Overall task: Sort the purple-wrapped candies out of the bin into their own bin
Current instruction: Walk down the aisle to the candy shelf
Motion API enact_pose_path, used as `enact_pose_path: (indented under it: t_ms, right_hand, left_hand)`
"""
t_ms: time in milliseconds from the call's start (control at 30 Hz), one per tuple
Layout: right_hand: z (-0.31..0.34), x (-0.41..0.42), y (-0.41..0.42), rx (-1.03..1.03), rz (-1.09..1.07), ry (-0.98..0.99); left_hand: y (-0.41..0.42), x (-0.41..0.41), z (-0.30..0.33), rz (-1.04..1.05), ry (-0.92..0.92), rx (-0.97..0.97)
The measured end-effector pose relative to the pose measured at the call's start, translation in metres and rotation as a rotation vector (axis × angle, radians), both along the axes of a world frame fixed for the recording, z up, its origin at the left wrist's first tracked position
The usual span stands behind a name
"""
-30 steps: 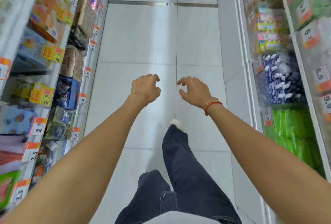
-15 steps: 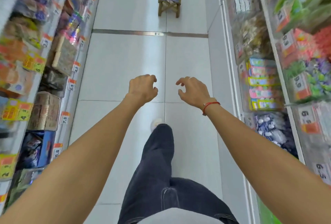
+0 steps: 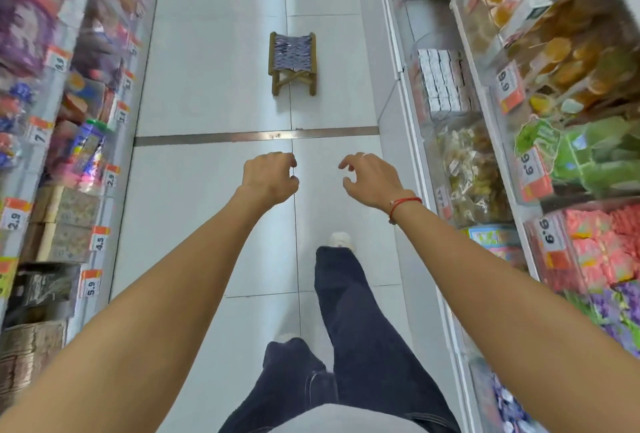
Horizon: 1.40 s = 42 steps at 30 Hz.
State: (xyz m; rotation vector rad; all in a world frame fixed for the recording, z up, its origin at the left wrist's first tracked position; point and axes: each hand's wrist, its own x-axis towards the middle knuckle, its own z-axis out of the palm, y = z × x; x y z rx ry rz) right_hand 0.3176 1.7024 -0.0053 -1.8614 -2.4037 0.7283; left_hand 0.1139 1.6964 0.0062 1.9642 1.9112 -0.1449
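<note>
Both arms stretch out in front of me over a white tiled shop aisle. My left hand (image 3: 268, 176) hangs with loosely curled fingers and holds nothing. My right hand (image 3: 369, 178), a red string on its wrist, is likewise loosely curled and empty. Purple-wrapped candies mixed with green ones (image 3: 614, 311) lie in a clear bin on the right-hand shelf, near the frame's right edge, well apart from both hands. A bin of pink-wrapped candies (image 3: 599, 245) sits just above them.
Shelves of clear candy bins (image 3: 474, 169) with orange price tags line the right side; packaged goods (image 3: 65, 221) line the left. A small wooden stool with a woven seat (image 3: 293, 63) stands on the floor ahead. My dark trouser legs and white shoe (image 3: 341, 240) are below.
I have walked forward along the aisle: the stool and the floor's metal strip have come closer, and shelves have slid past. Both hands keep their loosely curled pose.
</note>
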Motion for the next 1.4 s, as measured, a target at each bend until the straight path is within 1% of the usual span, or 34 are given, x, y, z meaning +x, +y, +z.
enact_pose_path:
  t_ms: [100,233,333,533,700,833,1067,1167,1267,1400]
  right_hand:
    - [0.001,0.013,0.081,0.002,0.010,-0.003]
    - [0.001,0.029,0.172,-0.025,0.020,-0.016]
    - [-0.001,0.036,0.241,-0.035,0.045,-0.029]
    - [-0.008,0.041,0.394,-0.023,0.020,-0.031]
    - [-0.009,0.050,0.509,-0.021,-0.070,-0.009]
    - [-0.015,0.068,0.581,-0.018,-0.162,-0.011]
    - [-0.029,0.122,0.713,-0.041,-0.331,-0.027]
    - [-0.030,0.143,0.758,-0.058,-0.384,-0.038]
    - [-0.033,0.156,0.796,-0.087,-0.430,-0.004]
    - [-0.037,0.163,0.849,-0.136,-0.535,0.025]
  left_hand:
    - [0.080,0.012,0.001,0.045,-0.026,0.015]
    - [0.166,0.022,-0.001,0.062,-0.025,0.042]
    - [0.233,0.026,-0.003,0.084,-0.030,0.026]
    - [0.395,0.023,-0.020,0.046,-0.012,-0.006]
    - [0.525,0.034,-0.011,0.014,-0.023,-0.011]
    - [0.623,0.058,-0.007,-0.062,-0.014,-0.006]
    - [0.796,0.122,-0.017,-0.222,-0.038,-0.006]
    - [0.857,0.150,-0.019,-0.295,-0.039,-0.005]
    - [0.906,0.174,-0.020,-0.384,-0.048,-0.011]
    - [0.976,0.201,-0.024,-0.551,-0.024,-0.041]
